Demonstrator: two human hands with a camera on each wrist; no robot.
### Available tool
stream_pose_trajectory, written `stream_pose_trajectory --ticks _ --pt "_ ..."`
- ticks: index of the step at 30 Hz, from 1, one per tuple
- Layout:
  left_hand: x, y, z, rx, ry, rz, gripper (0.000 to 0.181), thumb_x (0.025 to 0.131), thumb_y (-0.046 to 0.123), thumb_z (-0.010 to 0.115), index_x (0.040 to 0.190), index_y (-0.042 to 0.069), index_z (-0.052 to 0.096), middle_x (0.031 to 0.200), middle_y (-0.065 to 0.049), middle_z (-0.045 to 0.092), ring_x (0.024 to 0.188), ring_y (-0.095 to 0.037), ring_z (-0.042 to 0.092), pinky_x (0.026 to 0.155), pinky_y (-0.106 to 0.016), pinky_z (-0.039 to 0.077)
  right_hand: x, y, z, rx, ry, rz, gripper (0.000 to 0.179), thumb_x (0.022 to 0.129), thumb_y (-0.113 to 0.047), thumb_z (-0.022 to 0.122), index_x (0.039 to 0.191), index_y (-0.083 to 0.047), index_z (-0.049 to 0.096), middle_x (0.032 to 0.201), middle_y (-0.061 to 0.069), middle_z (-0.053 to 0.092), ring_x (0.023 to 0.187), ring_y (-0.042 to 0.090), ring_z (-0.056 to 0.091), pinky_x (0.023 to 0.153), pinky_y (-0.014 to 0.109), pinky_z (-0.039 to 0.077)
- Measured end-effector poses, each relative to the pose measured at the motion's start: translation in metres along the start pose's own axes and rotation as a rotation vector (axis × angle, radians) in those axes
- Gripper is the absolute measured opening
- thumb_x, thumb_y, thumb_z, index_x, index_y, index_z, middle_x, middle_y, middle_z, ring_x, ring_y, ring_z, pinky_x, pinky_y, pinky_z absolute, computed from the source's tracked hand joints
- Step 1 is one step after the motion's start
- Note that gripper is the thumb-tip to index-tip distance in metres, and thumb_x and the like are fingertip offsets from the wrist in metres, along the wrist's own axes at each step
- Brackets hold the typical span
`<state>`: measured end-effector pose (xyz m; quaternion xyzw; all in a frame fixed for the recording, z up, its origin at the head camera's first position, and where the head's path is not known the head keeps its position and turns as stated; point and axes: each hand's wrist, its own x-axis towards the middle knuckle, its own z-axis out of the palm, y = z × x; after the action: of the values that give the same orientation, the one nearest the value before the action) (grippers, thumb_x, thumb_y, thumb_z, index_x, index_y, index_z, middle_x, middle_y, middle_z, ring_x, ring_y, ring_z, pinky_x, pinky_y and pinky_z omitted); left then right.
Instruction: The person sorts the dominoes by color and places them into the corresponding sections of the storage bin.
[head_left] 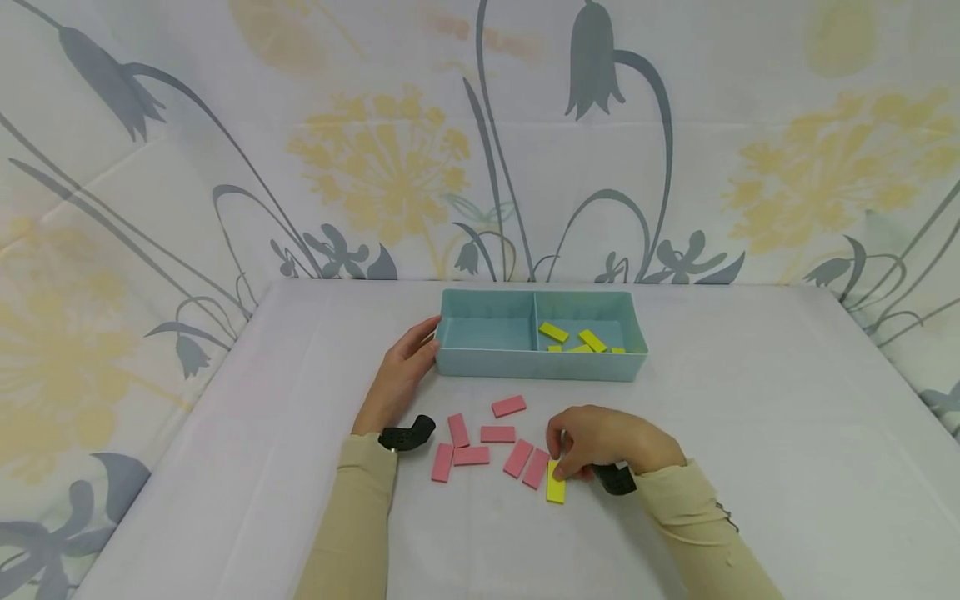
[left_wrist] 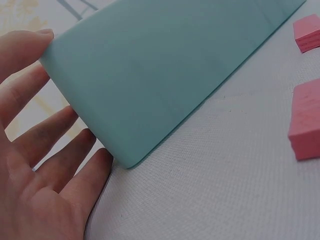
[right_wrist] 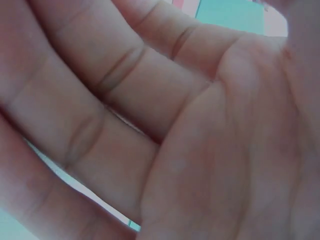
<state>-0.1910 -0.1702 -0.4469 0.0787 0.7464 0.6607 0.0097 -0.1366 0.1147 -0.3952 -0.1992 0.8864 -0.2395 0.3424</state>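
Sleeves [head_left: 347, 525]: nearest my head camera, beige and creased at the cuffs, on the near side of the box [head_left: 487, 364].
Right hand [head_left: 600, 437]: on the box's near side, thumb and forefinger pinching the far end of a yellow block [head_left: 556, 492]; my wrist view gives only palm and bent fingers, so I cannot tell the exact contact.
Left hand [head_left: 401, 367]: at the box's left end, fingers spread and fairly straight against the wall, thumb by the rim.
Yellow block: in front of the box's right half, long side pointing at it, just beside the pink blocks [head_left: 498, 434].
Pinch: I'd favour the long edges and a straight lift; dragging sideways could nudge the pink neighbour.
Steadying: I'd judge light pressure enough; a hard push might slide the box.
Blocks: flat, thin, sharp-cornered rectangles, matt-looking; the pink ones lie scattered before the box.
Box: smooth teal, probably plastic, corners rounded, one divider [head_left: 536, 322]; yellow pieces [head_left: 592, 341] in its right compartment.
Cloth [head_left: 712, 367]: white, finely woven, under the box.
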Motion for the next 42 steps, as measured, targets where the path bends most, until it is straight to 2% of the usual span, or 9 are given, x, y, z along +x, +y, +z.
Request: stream_pose_trajectory --ticks 8,14,21,29,32,35,42 --pt "-0.011 0.025 0.002 -0.002 -0.009 -0.022 0.052 0.088 0.037 0.053 0.135 0.018 0.039 0.138 0.005 0.035 0.128 -0.02 0.03 0.098 -0.032 0.033 -0.002 -0.005 0.001 -0.121 0.067 -0.01 0.019 0.071 -0.017 0.073 0.071 -0.017 0.054 0.059 -0.002 0.054 0.055 0.013 0.052 0.058 0.03 0.039" --pt "-0.005 0.017 0.001 -0.024 -0.022 -0.01 0.05 0.089 0.033 0.053 0.135 0.019 0.039 0.138 0.006 0.035 0.128 -0.017 0.03 0.099 -0.032 0.033 0.001 -0.008 0.008 -0.206 0.092 -0.024 0.024 0.071 -0.03 0.073 0.072 -0.02 0.052 0.062 -0.005 0.05 0.061 0.012 0.046 0.055 0.028 0.036" --pt "0.001 0.002 -0.002 -0.013 -0.002 -0.002 0.042 0.092 0.025 0.05 0.133 0.025 0.042 0.136 0.01 0.037 0.125 -0.01 0.033 0.098 -0.031 0.034 -0.003 -0.011 0.013 -0.229 0.113 -0.035 0.023 0.074 -0.033 0.071 0.08 -0.022 0.051 0.064 -0.005 0.049 0.061 0.012 0.046 0.055 0.029 0.036" --pt "-0.007 0.02 0.003 -0.068 -0.022 -0.013 0.047 0.091 0.027 0.052 0.135 0.016 0.04 0.139 0.001 0.035 0.128 -0.019 0.03 0.099 -0.034 0.032 -0.015 -0.019 0.031 -0.327 0.197 -0.039 0.04 0.064 -0.049 0.072 0.083 -0.022 0.049 0.067 -0.011 0.047 0.06 0.009 0.045 0.056 0.029 0.036" --pt "-0.009 0.023 0.004 -0.067 -0.028 -0.006 0.049 0.091 0.027 0.052 0.136 0.013 0.038 0.139 -0.001 0.035 0.129 -0.022 0.029 0.099 -0.035 0.032 -0.017 -0.022 0.036 -0.343 0.23 -0.071 0.042 0.062 -0.048 0.074 0.082 -0.02 0.049 0.065 -0.011 0.045 0.058 0.009 0.043 0.054 0.028 0.036" --pt "-0.009 0.02 0.004 -0.078 -0.024 -0.009 0.047 0.091 0.024 0.051 0.135 0.014 0.039 0.139 0.001 0.035 0.129 -0.022 0.029 0.1 -0.035 0.031 -0.016 -0.023 0.038 -0.349 0.244 -0.096 0.041 0.062 -0.044 0.075 0.083 -0.019 0.049 0.064 -0.01 0.044 0.057 0.01 0.043 0.053 0.028 0.035" --pt "-0.001 0.001 0.001 -0.03 -0.012 0.011 0.043 0.092 0.027 0.049 0.134 0.024 0.041 0.139 0.004 0.035 0.128 -0.019 0.031 0.099 -0.035 0.032 -0.012 -0.018 0.034 -0.3 0.204 -0.079 0.04 0.066 -0.038 0.074 0.093 -0.02 0.05 0.066 -0.009 0.047 0.062 0.01 0.044 0.058 0.028 0.037"
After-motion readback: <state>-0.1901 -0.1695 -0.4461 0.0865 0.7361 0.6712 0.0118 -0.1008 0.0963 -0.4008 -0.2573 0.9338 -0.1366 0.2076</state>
